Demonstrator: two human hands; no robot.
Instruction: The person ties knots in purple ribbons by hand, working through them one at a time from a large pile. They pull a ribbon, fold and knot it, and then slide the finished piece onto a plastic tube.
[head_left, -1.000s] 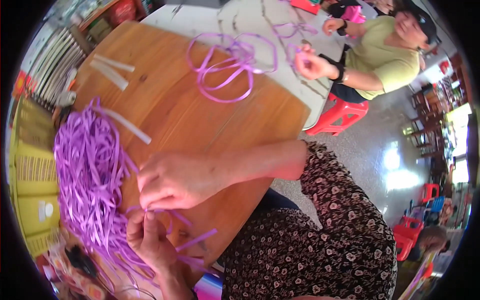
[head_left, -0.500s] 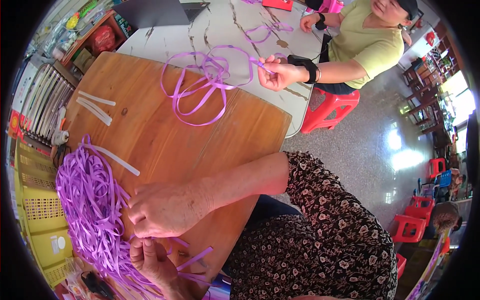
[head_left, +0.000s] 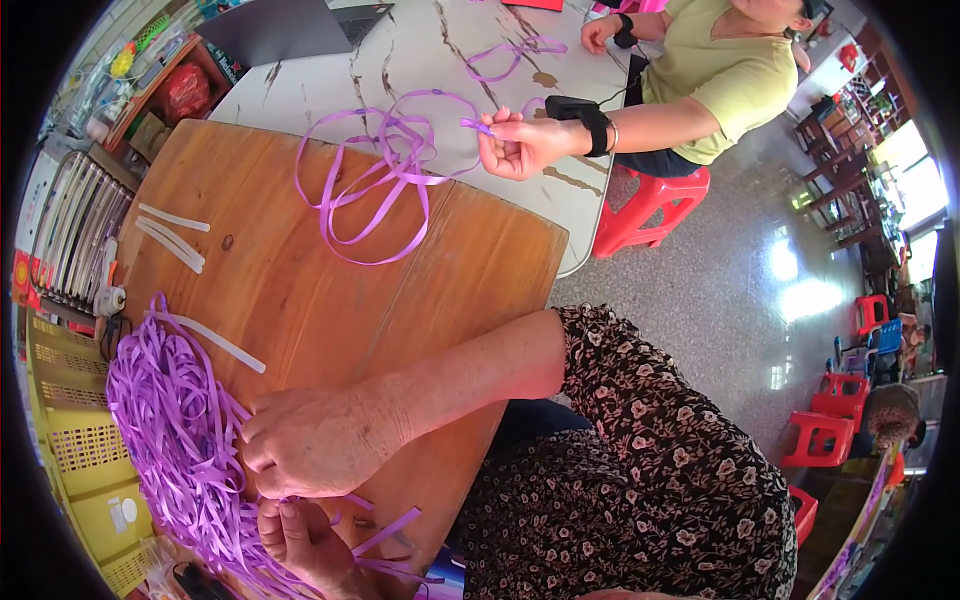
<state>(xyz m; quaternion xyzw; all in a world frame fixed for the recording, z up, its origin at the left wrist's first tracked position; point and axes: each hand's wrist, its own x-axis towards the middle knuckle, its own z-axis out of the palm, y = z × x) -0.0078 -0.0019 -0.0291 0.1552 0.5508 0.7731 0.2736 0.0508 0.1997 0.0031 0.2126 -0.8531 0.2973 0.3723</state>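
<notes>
A heap of purple ribbons (head_left: 175,410) lies along the left side of the wooden table. Beside its near right edge my two hands meet. My right hand (head_left: 325,440) is closed, back of the hand up, its fingertips down at a bit of purple ribbon. Just below it, my left hand (head_left: 300,540) pinches the same ribbon between thumb and fingers. Loose ribbon ends (head_left: 390,528) stick out to the right of my left hand. The pinched spot is mostly hidden by my fingers.
Several translucent strips (head_left: 225,345) lie on the wooden table (head_left: 450,290). Across it, a co-worker's hand (head_left: 520,145) holds looped purple ribbon (head_left: 375,250). A yellow crate (head_left: 90,445) stands at left, a laptop (head_left: 285,30) on the marble-patterned table, a red stool (head_left: 650,215) beyond.
The whole view has shifted slightly, so most things sit further left. My hands stay together on the ribbon. The co-worker's hand has turned a little, still holding ribbon.
</notes>
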